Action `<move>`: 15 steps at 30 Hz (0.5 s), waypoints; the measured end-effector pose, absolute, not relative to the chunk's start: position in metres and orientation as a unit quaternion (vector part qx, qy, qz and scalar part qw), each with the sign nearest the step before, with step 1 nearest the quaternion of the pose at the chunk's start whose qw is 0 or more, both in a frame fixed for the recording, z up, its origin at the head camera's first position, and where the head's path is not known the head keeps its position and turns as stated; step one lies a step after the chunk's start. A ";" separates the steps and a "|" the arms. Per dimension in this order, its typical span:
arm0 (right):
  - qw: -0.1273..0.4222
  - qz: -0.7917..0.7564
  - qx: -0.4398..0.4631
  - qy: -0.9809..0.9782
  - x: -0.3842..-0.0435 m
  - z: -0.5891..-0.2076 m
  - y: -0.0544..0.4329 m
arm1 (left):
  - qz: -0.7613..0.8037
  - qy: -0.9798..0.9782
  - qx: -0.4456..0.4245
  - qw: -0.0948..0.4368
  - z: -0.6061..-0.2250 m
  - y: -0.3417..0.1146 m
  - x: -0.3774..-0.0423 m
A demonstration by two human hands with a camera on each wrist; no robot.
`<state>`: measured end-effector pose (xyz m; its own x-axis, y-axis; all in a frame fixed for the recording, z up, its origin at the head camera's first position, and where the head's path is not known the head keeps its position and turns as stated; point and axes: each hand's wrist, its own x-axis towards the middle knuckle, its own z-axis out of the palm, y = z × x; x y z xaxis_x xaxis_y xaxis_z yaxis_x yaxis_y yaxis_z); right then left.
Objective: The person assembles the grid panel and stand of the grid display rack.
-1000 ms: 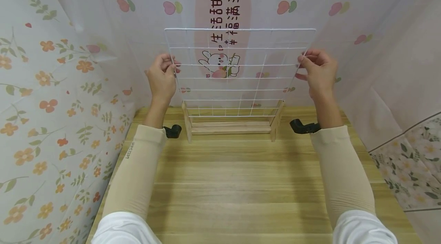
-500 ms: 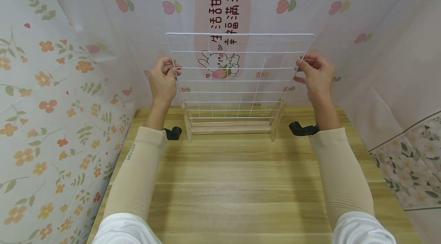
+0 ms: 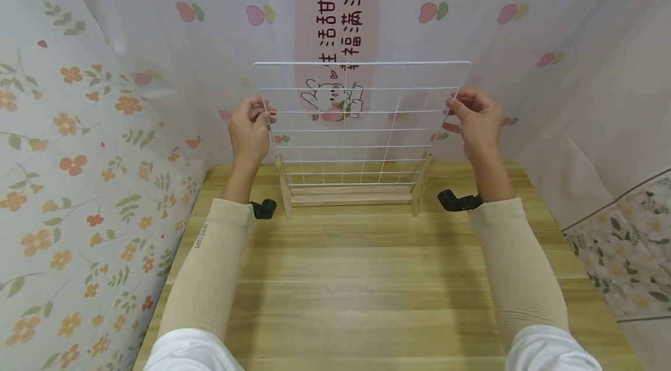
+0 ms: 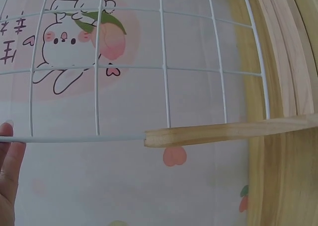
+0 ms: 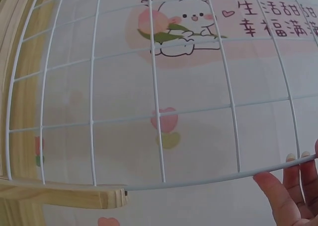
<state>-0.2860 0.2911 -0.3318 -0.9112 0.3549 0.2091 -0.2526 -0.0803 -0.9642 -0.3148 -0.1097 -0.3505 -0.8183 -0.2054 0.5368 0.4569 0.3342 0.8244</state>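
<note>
A white wire grid panel point(image 3: 362, 130) stands upright between the two side posts of a wooden stand point(image 3: 351, 197) in the head view. My left hand point(image 3: 249, 132) pinches the panel's left edge wire at mid height. On the opposite edge, my right hand point(image 3: 478, 123) pinches the wire between thumb and fingers. The left wrist view has the panel's side wire meeting a wooden post point(image 4: 198, 133), with fingertips point(image 4: 14, 149) at the wire. Another post point(image 5: 64, 193) lines up with the side wire in the right wrist view, where thumb and fingers point(image 5: 278, 196) hold that wire.
The stand rests near the back of a wood-grain table point(image 3: 356, 289). Close behind it hangs a printed curtain point(image 3: 209, 56) with a rabbit picture and writing. A floral curtain point(image 3: 78, 155) borders the left side, and a pale one point(image 3: 603, 126) the right.
The grid panel has slid down between the posts, its top edge now lower. Both hands have moved down with it and keep their grip. The stand has stayed in place.
</note>
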 end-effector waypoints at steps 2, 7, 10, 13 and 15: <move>0.205 0.733 -0.041 -0.647 -0.286 -0.333 0.291 | -0.574 -0.761 -0.085 0.291 -0.352 -0.110 -0.314; 0.201 0.730 -0.045 -0.652 -0.286 -0.335 0.290 | -0.579 -0.757 -0.088 0.291 -0.348 -0.105 -0.306; 0.199 0.728 -0.049 -0.654 -0.285 -0.336 0.289 | -0.575 -0.761 -0.087 0.287 -0.339 -0.102 -0.295; 0.200 0.726 -0.052 -0.656 -0.285 -0.338 0.289 | -0.574 -0.765 -0.086 0.278 -0.333 -0.100 -0.287; 0.200 0.727 -0.052 -0.654 -0.286 -0.339 0.289 | -0.577 -0.766 -0.084 0.270 -0.333 -0.100 -0.286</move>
<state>-0.2855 0.2890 -0.3391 -0.9143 0.3597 0.1862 -0.2230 -0.0632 -0.9728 -0.2855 -0.0999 -0.3328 -0.8403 -0.1822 0.5106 0.4404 0.3197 0.8389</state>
